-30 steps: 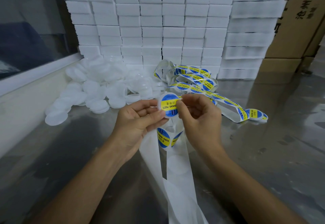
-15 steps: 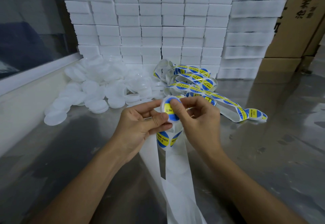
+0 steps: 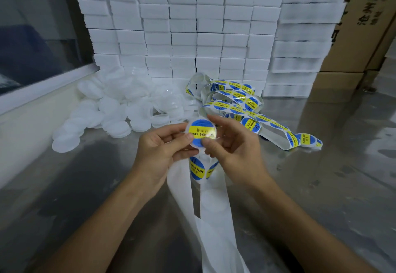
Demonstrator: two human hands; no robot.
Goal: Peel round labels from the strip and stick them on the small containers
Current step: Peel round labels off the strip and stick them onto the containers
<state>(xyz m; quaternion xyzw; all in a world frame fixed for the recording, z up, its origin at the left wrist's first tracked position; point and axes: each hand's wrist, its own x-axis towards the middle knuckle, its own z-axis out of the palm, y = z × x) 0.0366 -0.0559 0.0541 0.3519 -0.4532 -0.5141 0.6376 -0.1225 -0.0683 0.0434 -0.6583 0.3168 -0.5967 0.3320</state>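
Note:
A small round white container (image 3: 200,132) with a blue and yellow round label on its face is held up between both hands. My left hand (image 3: 159,147) grips its left rim with thumb and fingers. My right hand (image 3: 232,150) pinches its lower right edge, thumb on the label. Below the hands hangs the label strip (image 3: 197,168) with two more labels, and its bare white backing trails toward me. The rest of the strip (image 3: 240,105) lies coiled on the table behind.
A heap of unlabelled white containers (image 3: 111,109) lies at the back left. Stacks of white boxes (image 3: 182,26) wall off the back, with cardboard cartons (image 3: 364,26) at the right. The steel table (image 3: 321,187) is shiny; a window ledge (image 3: 32,92) runs along the left.
The labelled container has turned from edge-on to face me flat. My right thumb has moved down onto its lower edge, and both hands have shifted slightly.

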